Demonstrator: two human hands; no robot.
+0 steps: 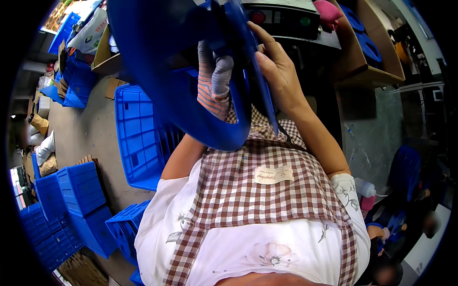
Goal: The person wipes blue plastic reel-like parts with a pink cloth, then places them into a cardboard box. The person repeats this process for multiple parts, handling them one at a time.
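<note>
So, the right hand [281, 74] is bare and sits against the edge of a big blue plastic part [152, 90], thumb and index finger loosely bent and a bit apart; can't tell whether it's properly pinching or just pressing. The left hand [214, 86], in a grey and orange striped glove, shows through the part's opening, two fingers side by side, but whatever it's got hold of is hidden behind the plastic. That blue part is right up at the camera, between and in front of both hands, smeared by blur and cut off along the top edge. Just below the grip there's a brown checked apron [267, 195] with a cream label [273, 174] sewn on, carrying small upside-down lettering and a little drawing. Beyond the right hand sits a black control box [286, 21] with a red button and a green one, its other markings too dim to make out, then a pink object [327, 13] and a cardboard box [381, 57] holding more blue pieces. Left of the grip is a blue crate [136, 138], partly covered by the part; farther off up that way, a whitish bag [93, 33] has print on it, bent by the lens.
</note>
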